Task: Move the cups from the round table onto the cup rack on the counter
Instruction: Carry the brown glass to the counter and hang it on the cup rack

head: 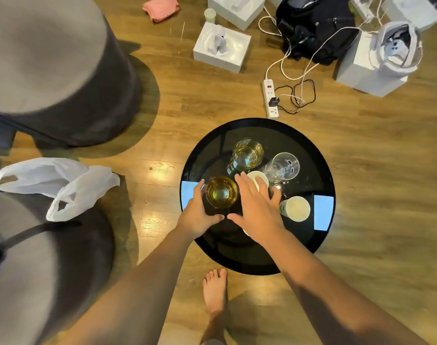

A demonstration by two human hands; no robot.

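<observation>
Cups are sitting together on the round black glass desk (257, 257), five of them showing: an amber glass (221, 192) at the near left, a second amber glass (248, 153) behind it, a clear glass (284, 166) to the right, a white cup (258, 180) partly hidden under your fingers, and another white cup (295, 208) at the near right. They are standing upright and close to one another, which looks like a grouping made so each can be picked up in turn.

Your left hand (200, 210) is curling around the left side of the near amber glass, fingers and thumb bracketing it; whether the grip is already closed is not something I can tell. Your right hand (258, 207) is hovering with fingers spread and straight, holding nothing, just to the right of that same glass and over the partly hidden white cup. You are likely reaching for two at once to save trips. The cup rack and its counter are not showing.
</observation>
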